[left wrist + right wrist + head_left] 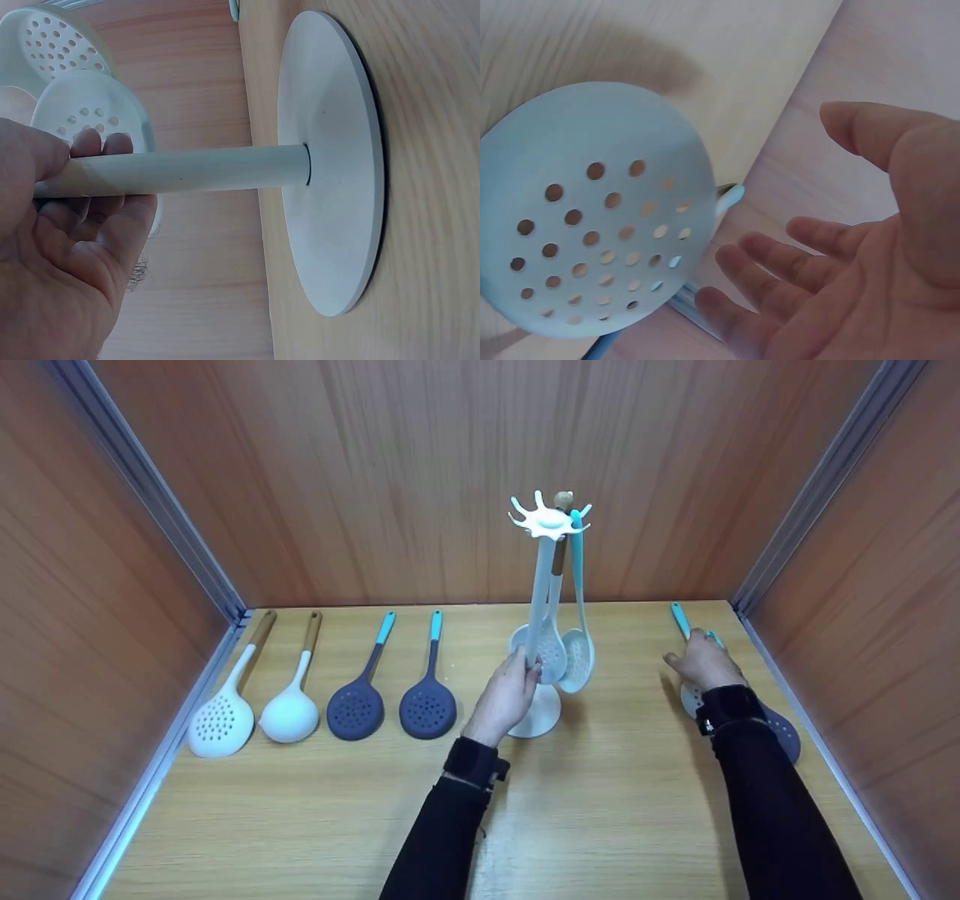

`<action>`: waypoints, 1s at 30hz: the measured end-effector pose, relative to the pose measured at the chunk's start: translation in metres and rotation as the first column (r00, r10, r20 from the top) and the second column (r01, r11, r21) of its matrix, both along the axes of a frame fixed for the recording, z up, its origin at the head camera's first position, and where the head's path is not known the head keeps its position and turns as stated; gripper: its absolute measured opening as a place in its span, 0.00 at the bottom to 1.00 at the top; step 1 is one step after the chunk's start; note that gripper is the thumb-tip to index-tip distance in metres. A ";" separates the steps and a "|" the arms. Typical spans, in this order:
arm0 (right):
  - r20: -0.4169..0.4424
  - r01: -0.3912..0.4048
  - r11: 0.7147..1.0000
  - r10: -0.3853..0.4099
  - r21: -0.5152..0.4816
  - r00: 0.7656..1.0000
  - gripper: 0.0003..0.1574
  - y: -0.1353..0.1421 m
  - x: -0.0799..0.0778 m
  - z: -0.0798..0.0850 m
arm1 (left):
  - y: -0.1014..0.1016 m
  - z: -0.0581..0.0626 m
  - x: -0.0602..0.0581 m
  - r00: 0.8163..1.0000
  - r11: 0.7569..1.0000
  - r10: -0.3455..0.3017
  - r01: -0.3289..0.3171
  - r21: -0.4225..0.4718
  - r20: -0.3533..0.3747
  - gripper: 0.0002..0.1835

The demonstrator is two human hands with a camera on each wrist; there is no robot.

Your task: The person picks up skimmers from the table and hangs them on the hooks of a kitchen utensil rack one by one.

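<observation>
A: State of the left hand (506, 694)?
B: Fingers curled round the post of the stand (537, 592), low down, above the round base (536, 724). The base sits on the table (337, 817).
A: And the right hand (707, 661)?
B: Thumb well apart, fingers loosely bent, palm empty in the right wrist view. It is over the utensils at the table's right side. The blue skimmer (592, 214) lies just beside the fingertips; contact—cannot tell. A dark skimmer (784, 735) lies there too, partly under the sleeve.
A: Load on the stand?
B: Utensils hang from the hooks (551, 521), among them a wood-handled one (553, 660) and a teal-handled one (577, 661). One more white head shows behind the post, partly hidden.
A: Main risk?
B: Tipping, I judge. The visible load hangs mostly to the right of the post; if the left grip slackens, a knock could rock the base.
A: On the right side?
B: The two skimmers lie close together, so careless fingers could catch both handles—or drag the dark one along. A hard bump up top could also unhook a utensil.
</observation>
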State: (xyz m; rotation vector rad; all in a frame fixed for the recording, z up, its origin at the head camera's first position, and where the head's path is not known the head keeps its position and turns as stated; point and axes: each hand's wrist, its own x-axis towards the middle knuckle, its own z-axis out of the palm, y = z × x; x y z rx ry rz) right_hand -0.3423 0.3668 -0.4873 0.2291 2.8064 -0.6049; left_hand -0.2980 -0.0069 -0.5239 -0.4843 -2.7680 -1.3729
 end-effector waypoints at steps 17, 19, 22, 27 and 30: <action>0.079 -0.014 1.000 0.012 0.026 0.997 0.59 0.016 -0.004 -0.015 | -0.002 -0.002 0.000 0.998 0.999 -0.031 0.032 0.007 -0.059 0.09; 0.090 -0.002 1.000 0.000 0.027 0.996 0.58 0.016 -0.005 -0.017 | -0.002 -0.003 -0.001 0.996 0.999 -0.039 0.039 0.002 -0.078 0.09; 0.080 0.016 0.999 -0.018 0.035 0.997 0.54 0.015 -0.007 -0.020 | -0.001 -0.002 -0.001 0.998 0.999 -0.032 0.032 -0.002 -0.051 0.10; 0.055 0.010 0.998 -0.013 0.059 0.998 0.48 0.015 -0.007 -0.024 | -0.001 0.000 0.000 1.000 1.000 -0.022 0.022 0.008 -0.014 0.10; 0.050 -0.004 0.998 0.001 0.061 0.999 0.46 0.014 -0.006 -0.023 | -0.001 -0.001 0.001 1.000 1.000 -0.021 0.021 0.010 -0.021 0.10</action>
